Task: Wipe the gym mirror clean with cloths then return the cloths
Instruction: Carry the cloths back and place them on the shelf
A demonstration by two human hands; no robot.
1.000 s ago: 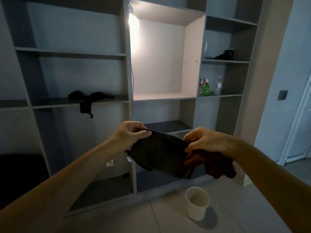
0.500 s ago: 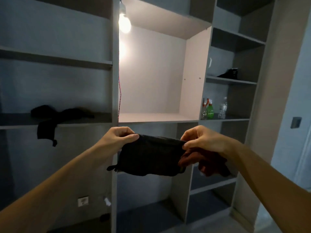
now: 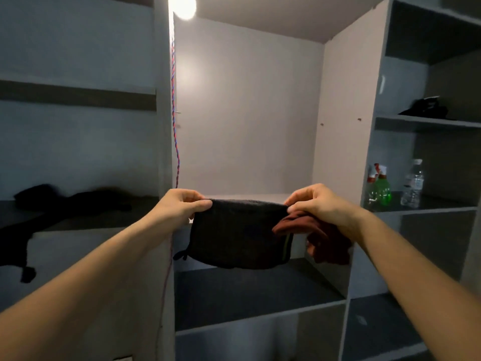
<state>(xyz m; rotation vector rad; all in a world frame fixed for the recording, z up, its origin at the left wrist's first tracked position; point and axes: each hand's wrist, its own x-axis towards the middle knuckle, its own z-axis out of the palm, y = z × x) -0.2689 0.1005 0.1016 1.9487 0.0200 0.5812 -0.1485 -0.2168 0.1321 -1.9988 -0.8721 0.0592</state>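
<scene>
A big grey shelf wall (image 3: 335, 126) stands ahead. The dark cloth (image 3: 239, 233) hangs stretched left to right, just in front of the lit shelf (image 3: 250, 196). The left hand (image 3: 182, 204) pinches one top corner. The right hand (image 3: 317, 204) pinches the other, plus a red cloth (image 3: 325, 243).

Two hands at centre frame, the left hand (image 3: 179, 205) and the right hand (image 3: 316, 204); two cloths, one dark cloth (image 3: 239, 235) and one reddish-brown cloth (image 3: 328, 243); at right, one green spray bottle (image 3: 384, 190), one paler spray bottle (image 3: 371, 187), one water bottle (image 3: 413, 185); one lit bulb (image 3: 183, 5) at top; one twisted cord (image 3: 175, 113).
</scene>
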